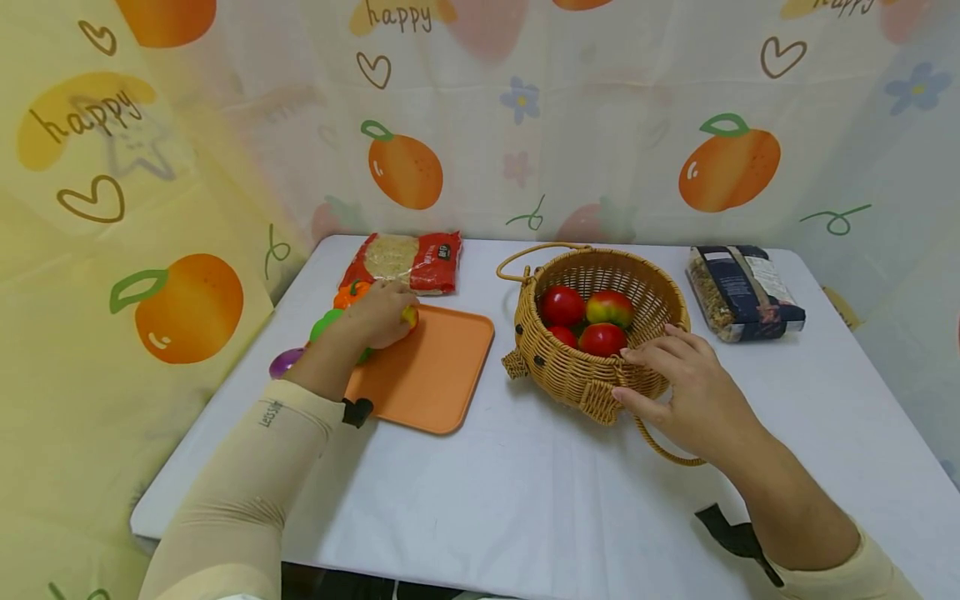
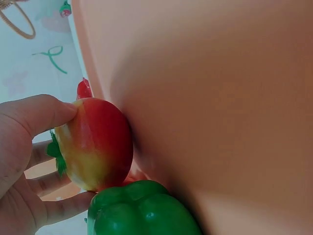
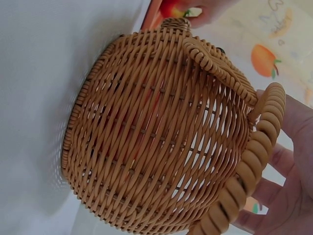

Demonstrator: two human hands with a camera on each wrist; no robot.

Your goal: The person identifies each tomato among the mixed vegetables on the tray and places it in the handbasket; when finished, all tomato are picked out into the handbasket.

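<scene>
At the left edge of the orange tray (image 1: 450, 367), my left hand (image 1: 384, 315) pinches a red-and-yellow tomato (image 2: 100, 144) with a green leafy top, its thumb on one side. A green bell pepper (image 2: 142, 210) lies right beside that tomato. My right hand (image 1: 693, 383) rests at the near right rim of a wicker basket (image 1: 555, 367), with fingers spread and the thumb low on the outside. Several red tomatoes (image 1: 562, 306), one of them partly yellow-green, lie inside the basket. A basket handle (image 3: 244, 171) crosses in front of the right fingers in the right wrist view.
An orange bell pepper (image 1: 351, 293) and a purple round vegetable (image 1: 286, 362) lie left of the tray, partly hidden by my left arm. Behind them is a red bag of grain (image 1: 408, 262). A dark package (image 1: 742, 292) stands right of the basket.
</scene>
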